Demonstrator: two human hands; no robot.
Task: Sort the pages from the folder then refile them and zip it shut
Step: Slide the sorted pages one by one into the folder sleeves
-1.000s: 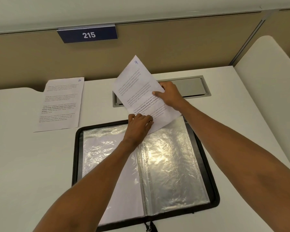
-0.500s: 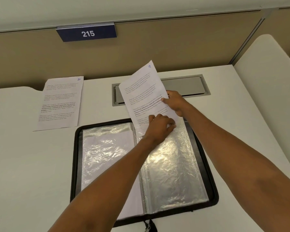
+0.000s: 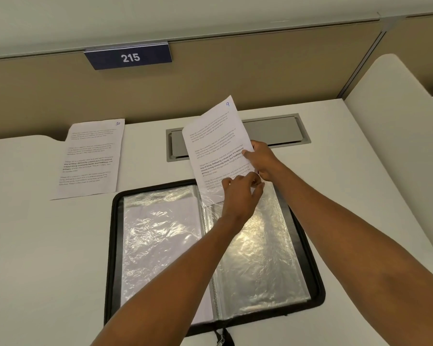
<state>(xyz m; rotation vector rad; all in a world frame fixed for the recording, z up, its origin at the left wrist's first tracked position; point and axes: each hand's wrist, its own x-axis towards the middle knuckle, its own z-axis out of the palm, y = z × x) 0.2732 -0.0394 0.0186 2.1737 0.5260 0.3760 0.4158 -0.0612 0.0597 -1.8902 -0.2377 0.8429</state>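
The right hand (image 3: 263, 161) pinches the right edge of the page (image 3: 218, 143) numbered 9, thumb on the printed face and fingers behind it. Just below it, the left hand (image 3: 240, 193) has its fingers curled at the mouth of a plastic sleeve (image 3: 260, 245) and seems to be holding the film open. The page's lower corner sits just inside that mouth. The rest of the page stands tilted, up and away from both hands.

This looks like refiling under way, with sheet 9 only started into its pocket and most of it yet to slide down. Well off to the left of the left hand, the sheet (image 3: 90, 158) numbered 10 lies flat on the desk (image 3: 35, 245), so at least one more remains to file. The zipping has not begun: the folder (image 3: 114, 245) lies spread open beneath the forearms, with its zip pull (image 3: 220, 337) at the near edge by the left elbow.

The sleeve under the hands appears otherwise clear of paper, though glare makes that uncertain. The neighbouring sleeve (image 3: 158, 240), left of the left wrist, holds a white sheet. I cannot tell how many more pockets lie stacked beneath.
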